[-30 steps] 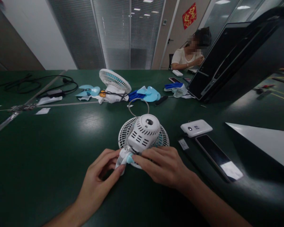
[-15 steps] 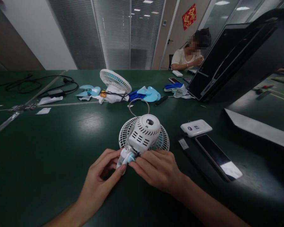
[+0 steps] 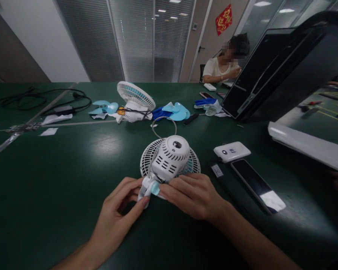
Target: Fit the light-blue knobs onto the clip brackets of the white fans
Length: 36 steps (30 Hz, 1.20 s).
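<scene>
A small white fan (image 3: pixel 170 159) lies face down on the green table (image 3: pixel 73 180), its motor housing pointing up and its round grille flat beneath it. My left hand (image 3: pixel 118 210) pinches the white and light-blue clip part (image 3: pixel 149 187) at the fan's near side. My right hand (image 3: pixel 194 195) rests curled over the near edge of the grille, its fingertips pressed on the same part. Both hands grip the fan.
Right of the fan lie a white power bank (image 3: pixel 231 151) and a black phone (image 3: pixel 257 186). Behind it sit a metal ring (image 3: pixel 163 127), a second fan (image 3: pixel 135 101), blue blades, gloves and cables. A person (image 3: pixel 224 63) sits at the far end. A black case (image 3: pixel 284 63) and white board (image 3: pixel 310 146) stand right.
The white board at the right has swung upward and away. My right fingers shifted slightly on the fan's clip part; the fan itself stays in place.
</scene>
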{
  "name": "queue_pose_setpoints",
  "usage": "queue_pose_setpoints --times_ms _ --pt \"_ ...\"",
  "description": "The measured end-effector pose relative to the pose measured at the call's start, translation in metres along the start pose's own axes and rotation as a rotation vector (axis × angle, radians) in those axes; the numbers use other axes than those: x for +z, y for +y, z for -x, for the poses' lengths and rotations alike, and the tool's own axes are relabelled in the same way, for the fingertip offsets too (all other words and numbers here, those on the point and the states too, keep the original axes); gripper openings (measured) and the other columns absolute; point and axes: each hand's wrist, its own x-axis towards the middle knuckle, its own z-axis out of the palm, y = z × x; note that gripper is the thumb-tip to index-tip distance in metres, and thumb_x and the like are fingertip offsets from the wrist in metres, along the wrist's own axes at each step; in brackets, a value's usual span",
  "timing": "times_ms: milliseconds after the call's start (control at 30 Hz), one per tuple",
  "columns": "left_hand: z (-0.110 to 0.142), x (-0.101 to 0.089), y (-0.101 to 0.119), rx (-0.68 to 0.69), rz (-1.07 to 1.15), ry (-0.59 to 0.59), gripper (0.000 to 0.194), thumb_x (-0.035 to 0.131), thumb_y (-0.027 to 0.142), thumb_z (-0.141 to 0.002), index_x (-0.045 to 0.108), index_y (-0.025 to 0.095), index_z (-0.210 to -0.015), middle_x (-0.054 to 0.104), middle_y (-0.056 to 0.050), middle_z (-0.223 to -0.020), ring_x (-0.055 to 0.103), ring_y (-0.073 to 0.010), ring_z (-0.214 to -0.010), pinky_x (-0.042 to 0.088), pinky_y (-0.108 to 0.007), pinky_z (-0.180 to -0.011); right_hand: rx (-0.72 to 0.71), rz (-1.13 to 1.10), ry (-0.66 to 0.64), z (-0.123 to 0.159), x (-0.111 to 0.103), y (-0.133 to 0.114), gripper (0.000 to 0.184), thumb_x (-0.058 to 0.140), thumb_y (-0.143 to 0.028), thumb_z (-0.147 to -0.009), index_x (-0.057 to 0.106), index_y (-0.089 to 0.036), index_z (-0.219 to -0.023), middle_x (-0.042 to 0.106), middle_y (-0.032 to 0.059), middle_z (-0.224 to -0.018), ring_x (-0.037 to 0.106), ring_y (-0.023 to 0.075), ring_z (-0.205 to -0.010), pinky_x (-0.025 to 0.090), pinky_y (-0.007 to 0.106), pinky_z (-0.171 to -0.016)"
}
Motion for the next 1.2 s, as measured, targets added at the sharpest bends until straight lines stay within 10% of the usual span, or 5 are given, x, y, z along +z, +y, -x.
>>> queue_pose_setpoints --times_ms 1000,1200 --pt "0.000 0.000 -0.001 -0.010 0.039 -0.004 0.034 0.067 0.021 -0.095 0.068 0.033 -0.128 0.066 0.000 -0.109 0.068 -0.0122 -0.095 0.058 -0.018 -0.079 -0.088 0.011 0.007 -0.001 -0.002 0.005 0.026 0.061 -0.015 -0.098 0.067 -0.017 -0.124 0.072 0.0003 -0.096 0.059 0.0093 -0.067 0.041 0.026 -0.053" --pt "-0.001 0.001 0.001 0.006 0.006 -0.004 0.034 0.067 0.021 -0.095 0.069 0.033 -0.126 0.066 0.000 -0.106 0.068 -0.0113 -0.090 0.058 -0.017 -0.077 0.067 -0.027 0.104 -0.003 0.013 -0.007 0.006 0.069 -0.019 -0.094 0.070 -0.013 -0.097 0.069 -0.0007 -0.080 0.060 0.0097 -0.063 0.042 0.027 -0.053"
